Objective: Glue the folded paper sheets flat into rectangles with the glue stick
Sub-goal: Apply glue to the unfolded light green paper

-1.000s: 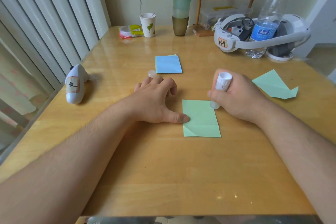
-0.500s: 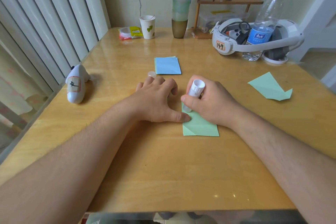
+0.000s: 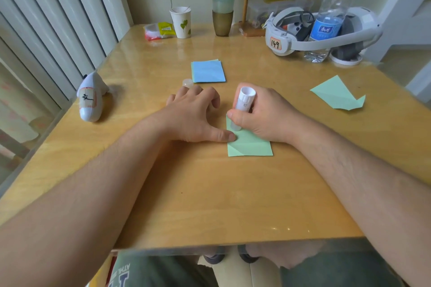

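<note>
While the left hand (image 3: 193,119) pins the green folded paper (image 3: 250,144) to the tabletop (image 3: 210,193) with its thumb, fingers spread, the right hand (image 3: 263,116) grips the glue stick (image 3: 242,107). Its tip seems to touch the paper's far left corner, just beside that thumb.

Your right hand (image 3: 263,116) hides the far right part of the green folded sheet (image 3: 250,145); the glue stick (image 3: 242,107) tip's contact with it cannot be made out. The water bottle (image 3: 331,11) cap is cut off by the top edge.

The single head-worn camera looks forward and down, close over the table (image 3: 210,193).
</note>
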`<state>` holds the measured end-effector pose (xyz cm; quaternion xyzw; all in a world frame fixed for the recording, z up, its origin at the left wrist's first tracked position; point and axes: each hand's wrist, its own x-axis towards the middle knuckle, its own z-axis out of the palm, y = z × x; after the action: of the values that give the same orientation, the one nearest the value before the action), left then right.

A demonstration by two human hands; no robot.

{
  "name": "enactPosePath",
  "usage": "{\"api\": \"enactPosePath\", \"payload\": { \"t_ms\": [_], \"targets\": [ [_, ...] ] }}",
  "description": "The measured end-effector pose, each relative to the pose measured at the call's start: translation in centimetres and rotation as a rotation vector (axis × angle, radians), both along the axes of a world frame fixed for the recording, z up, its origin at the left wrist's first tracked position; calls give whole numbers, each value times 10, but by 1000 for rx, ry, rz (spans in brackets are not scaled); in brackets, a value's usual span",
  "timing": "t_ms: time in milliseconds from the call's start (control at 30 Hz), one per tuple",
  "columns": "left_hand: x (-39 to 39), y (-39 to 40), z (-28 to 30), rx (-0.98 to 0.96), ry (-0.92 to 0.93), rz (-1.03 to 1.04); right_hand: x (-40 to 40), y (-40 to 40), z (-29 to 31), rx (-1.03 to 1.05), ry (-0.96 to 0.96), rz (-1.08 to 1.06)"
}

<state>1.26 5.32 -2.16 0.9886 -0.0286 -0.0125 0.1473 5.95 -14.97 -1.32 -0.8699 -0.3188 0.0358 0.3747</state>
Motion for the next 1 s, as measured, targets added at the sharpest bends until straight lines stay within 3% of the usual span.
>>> {"api": "enactPosePath", "payload": {
  "t_ms": [700, 1000],
  "targets": [
    [-7, 2, 2, -32, 26, 11, 6, -35, 7, -64, -25, -80],
    [-11, 6, 3, -109, 7, -93, 10, -42, 10, -29, -76, -121]
  ]
}}
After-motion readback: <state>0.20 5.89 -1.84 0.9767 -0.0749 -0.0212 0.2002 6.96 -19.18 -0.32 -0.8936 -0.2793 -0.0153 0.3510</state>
